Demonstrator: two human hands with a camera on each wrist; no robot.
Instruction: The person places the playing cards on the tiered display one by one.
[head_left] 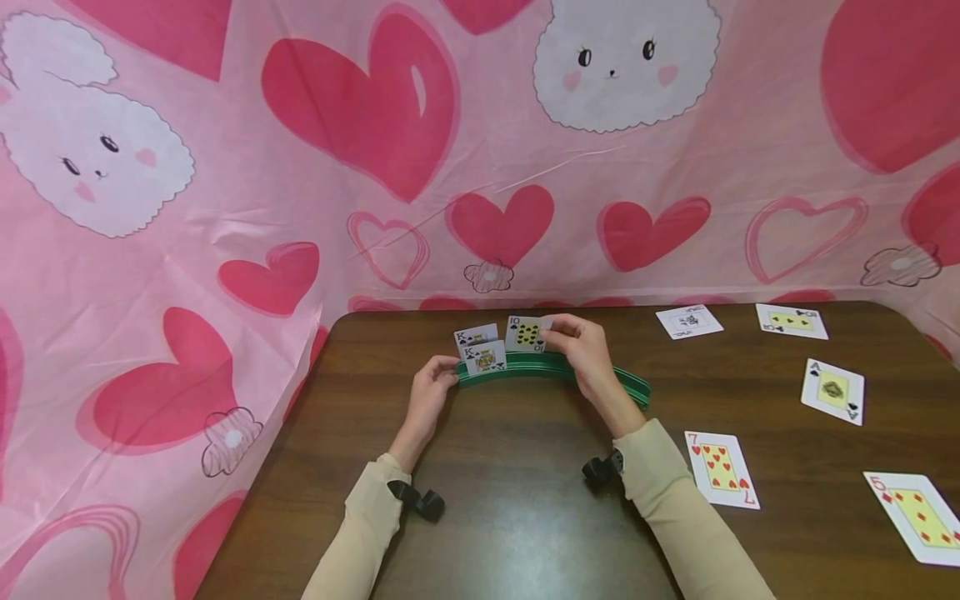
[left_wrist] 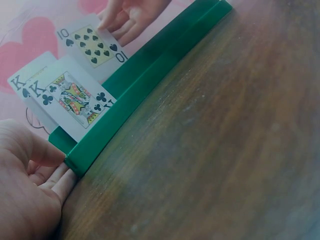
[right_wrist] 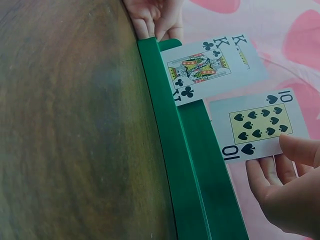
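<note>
In the head view, the person's left hand (head_left: 431, 385) grips the near-side left end of a curved green card holder (head_left: 540, 364) on the brown wooden table (head_left: 480, 467). Just right of that grip, the king of clubs (head_left: 485, 358) stands in the holder, overlapping the king of spades (head_left: 475, 335) behind it. The right hand (head_left: 581, 346) pinches the ten of spades (head_left: 525, 335) by its right side, so the card sticks out to the left of those fingers, above the holder and beside the kings. Off to the right of the right hand's grip lie a joker card (head_left: 689, 322), a clubs card (head_left: 792, 321) and the ace of spades (head_left: 832, 392); nearer the person are the seven of hearts (head_left: 722, 470) and the five of diamonds (head_left: 918, 518). Behind both hands hangs a pink cloth (head_left: 360, 117) with hearts.

The left wrist view has the holder's end caught between thumb and fingers, with both kings leaning just past that grip. Beyond them the right hand has hold of the ten.

From the right wrist I see the thumb flat on the ten's face and the other fingers at its lower edge and behind. The card sits by the holder's back edge; whether it touches, I can't tell. Past it from this pinch come the kings, then the left hand.
</note>
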